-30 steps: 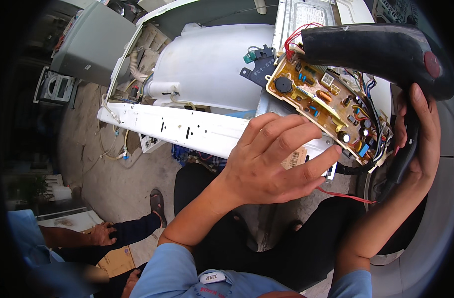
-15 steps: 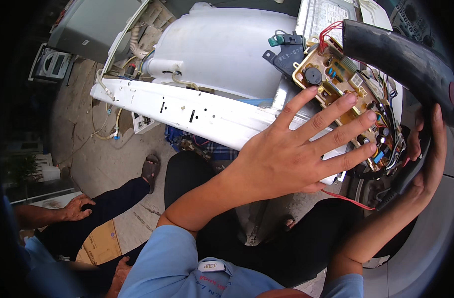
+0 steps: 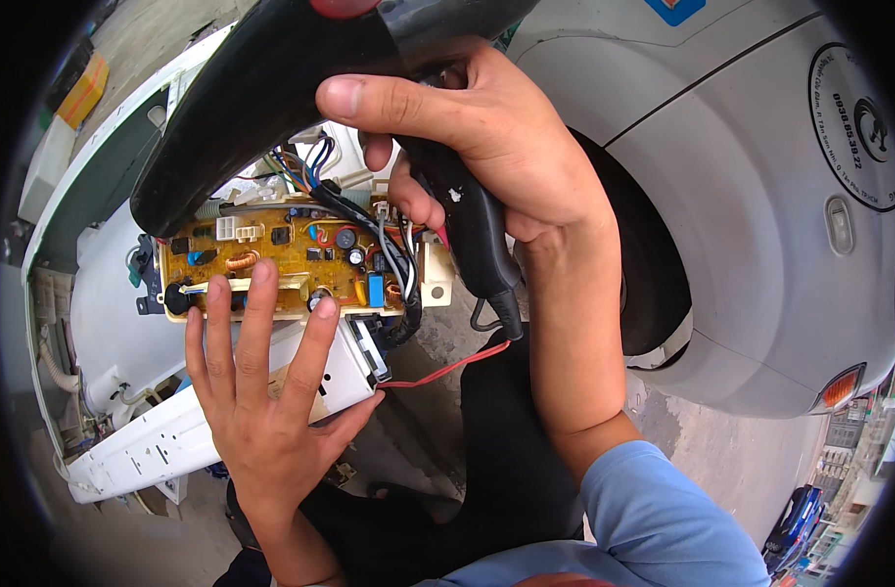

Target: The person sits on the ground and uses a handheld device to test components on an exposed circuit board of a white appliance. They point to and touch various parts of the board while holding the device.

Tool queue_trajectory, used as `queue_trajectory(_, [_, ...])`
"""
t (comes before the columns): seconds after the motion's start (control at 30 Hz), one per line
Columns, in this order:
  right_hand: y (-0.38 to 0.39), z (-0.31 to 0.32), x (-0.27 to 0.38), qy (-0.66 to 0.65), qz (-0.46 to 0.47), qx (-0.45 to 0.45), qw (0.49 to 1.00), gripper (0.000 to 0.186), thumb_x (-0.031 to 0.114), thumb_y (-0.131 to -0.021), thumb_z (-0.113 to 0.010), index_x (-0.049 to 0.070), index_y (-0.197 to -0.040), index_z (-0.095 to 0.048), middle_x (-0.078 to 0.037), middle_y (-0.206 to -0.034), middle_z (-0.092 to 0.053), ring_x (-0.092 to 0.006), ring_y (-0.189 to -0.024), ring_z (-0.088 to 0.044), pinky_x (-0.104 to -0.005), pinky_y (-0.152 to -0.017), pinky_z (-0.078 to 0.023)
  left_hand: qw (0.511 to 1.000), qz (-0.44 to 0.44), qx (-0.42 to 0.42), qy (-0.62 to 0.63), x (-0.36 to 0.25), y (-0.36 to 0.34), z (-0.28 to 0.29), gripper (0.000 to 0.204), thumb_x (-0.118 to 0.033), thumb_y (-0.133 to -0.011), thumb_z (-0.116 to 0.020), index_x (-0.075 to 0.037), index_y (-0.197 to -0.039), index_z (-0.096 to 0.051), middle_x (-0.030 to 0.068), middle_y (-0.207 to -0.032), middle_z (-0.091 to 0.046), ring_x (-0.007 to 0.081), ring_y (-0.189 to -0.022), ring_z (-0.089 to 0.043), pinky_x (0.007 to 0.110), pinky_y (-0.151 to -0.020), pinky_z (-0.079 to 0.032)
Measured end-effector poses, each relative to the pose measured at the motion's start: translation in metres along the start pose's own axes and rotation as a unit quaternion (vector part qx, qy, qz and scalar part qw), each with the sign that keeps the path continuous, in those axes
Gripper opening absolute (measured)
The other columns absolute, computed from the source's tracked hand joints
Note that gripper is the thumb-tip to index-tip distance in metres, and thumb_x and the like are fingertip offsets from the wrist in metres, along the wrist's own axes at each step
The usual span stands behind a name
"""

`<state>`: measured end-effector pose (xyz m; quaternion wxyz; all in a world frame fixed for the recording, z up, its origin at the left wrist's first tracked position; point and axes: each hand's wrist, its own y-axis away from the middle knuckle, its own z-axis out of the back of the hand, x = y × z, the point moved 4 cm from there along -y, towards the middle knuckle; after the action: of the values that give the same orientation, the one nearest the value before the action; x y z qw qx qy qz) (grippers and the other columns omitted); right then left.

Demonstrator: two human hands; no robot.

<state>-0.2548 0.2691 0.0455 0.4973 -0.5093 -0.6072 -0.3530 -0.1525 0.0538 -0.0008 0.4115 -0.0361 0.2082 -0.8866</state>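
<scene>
My right hand [image 3: 526,147] is wrapped around the handle of a black hair dryer [image 3: 271,88], its thumb lying along the body. The dryer's nozzle slants down to the left, its mouth just above the far left end of a circuit board [image 3: 296,256]. That yellowish board sits in a pale plastic casing, with coils, capacitors and connectors on it. My left hand [image 3: 276,401] is open, fingers spread, its fingertips over the board's near edge. Whether they touch it I cannot tell. A bundle of dark wires [image 3: 398,264] runs along the board's right side.
Below the board lies a long white metal panel [image 3: 139,452] of an appliance, with a white tub [image 3: 100,323] at left. Red wires [image 3: 447,369] hang below the dryer's handle. A silver car [image 3: 741,196] and its wheel [image 3: 653,254] stand close on the right.
The view has swung right, bringing the car into sight and moving the board leftward. The dryer's nozzle now covers more of the upper left. My left hand stays spread at the board's near edge.
</scene>
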Motion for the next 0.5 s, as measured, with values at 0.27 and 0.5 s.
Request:
queue_trajectory(0.27, [0.012, -0.010, -0.003, 0.024, 0.042, -0.138, 0.989, 0.033, 0.029, -0.092, -0.078, -0.001, -0.093, -0.062, -0.006, -0.070, -0.059, -0.0093, -0.037, -0.047, -0.0212, -0.034, -0.036, 0.997, 0.039, 0.059, 0.022, 0.009, 0.004, 0.009, 0.094, -0.052, -0.062, -0.088, -0.038, -0.148, -0.055, 0.0038, -0.165, -0.040, 0.0345, -0.153, -0.033, 0.059, -0.120, -0.029])
queue_trajectory(0.5, [0.010, -0.016, -0.010, 0.079, 0.031, -0.181, 0.980, 0.042, 0.038, -0.095, -0.075, 0.003, -0.083, -0.055, -0.004, -0.060, -0.054, -0.0088, -0.033, -0.041, -0.0209, -0.033, -0.032, 0.997, 0.051, 0.032, 0.053, 0.012, 0.013, 0.007, 0.099, -0.052, -0.054, -0.088, -0.042, -0.147, -0.055, 0.0008, -0.166, -0.038, 0.0314, -0.153, -0.034, 0.058, -0.122, -0.027])
